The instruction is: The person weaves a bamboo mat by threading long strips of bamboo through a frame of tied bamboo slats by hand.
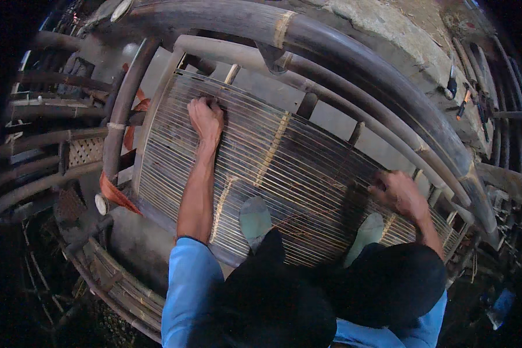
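Below me is a bamboo bench seat (pixel 307 174) made of many narrow, dark slats set side by side, with pale rows at the joints. My left hand (pixel 206 119) rests on the slats toward the far left, its fingers curled down and closed; whatever they may grip is hidden. Over the right part of the seat, my right hand (pixel 401 194) has its fingers bent and drawn together close to the slats. I cannot make out anything in them. Thin reddish-brown strands (pixel 298 225) lie across the slats between my feet. My socked feet (pixel 254 220) stand on the seat.
A thick bamboo rail (pixel 354 49) curves along the far side. Orange cloth strips (pixel 117 194) hang at the left frame post. Bamboo frames (pixel 58 116) crowd the left. An orange-handled tool (pixel 463 105) lies on the ledge at right, near more bamboo poles (pixel 507 87).
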The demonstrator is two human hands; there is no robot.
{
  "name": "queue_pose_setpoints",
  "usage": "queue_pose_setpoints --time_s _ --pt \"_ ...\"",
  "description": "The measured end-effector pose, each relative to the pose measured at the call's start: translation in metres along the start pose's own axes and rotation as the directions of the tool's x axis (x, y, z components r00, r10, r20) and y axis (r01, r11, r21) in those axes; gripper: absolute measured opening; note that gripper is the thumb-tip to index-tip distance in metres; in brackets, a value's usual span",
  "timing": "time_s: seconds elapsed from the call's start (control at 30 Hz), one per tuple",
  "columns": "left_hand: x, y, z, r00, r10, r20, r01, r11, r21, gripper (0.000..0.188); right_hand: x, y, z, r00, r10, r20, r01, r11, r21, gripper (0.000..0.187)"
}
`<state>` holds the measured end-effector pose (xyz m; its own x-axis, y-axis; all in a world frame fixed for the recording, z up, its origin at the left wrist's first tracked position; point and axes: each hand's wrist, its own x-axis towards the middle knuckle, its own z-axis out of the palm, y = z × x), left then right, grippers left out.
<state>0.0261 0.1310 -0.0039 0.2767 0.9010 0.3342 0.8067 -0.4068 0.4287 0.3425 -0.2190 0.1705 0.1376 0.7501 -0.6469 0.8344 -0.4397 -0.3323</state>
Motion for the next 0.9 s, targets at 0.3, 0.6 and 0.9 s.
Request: queue_pose_setpoints --time_s 0.3,0.6,0.9 --pt "0.054 -0.037 -0.099 0.425 -0.037 0.905 0.834 0.404 -0.375 0.022 0.039 -0.090 -0.100 0.955 -0.227 0.192 0.274 0.924 -0.268 0.030" --pt "0.033 -0.068 -0.150 0.514 -0.162 0.842 0.822 0.373 -0.430 0.026 0.229 -0.138 -0.050 0.855 -0.518 -0.020 0.497 0.832 -0.247 0.043" --pt "-0.029 -0.080 -0.156 0.486 -0.177 0.856 0.873 0.039 -0.487 0.026 0.274 -0.197 0.055 0.957 -0.014 -0.289 0.100 0.953 0.286 0.080"
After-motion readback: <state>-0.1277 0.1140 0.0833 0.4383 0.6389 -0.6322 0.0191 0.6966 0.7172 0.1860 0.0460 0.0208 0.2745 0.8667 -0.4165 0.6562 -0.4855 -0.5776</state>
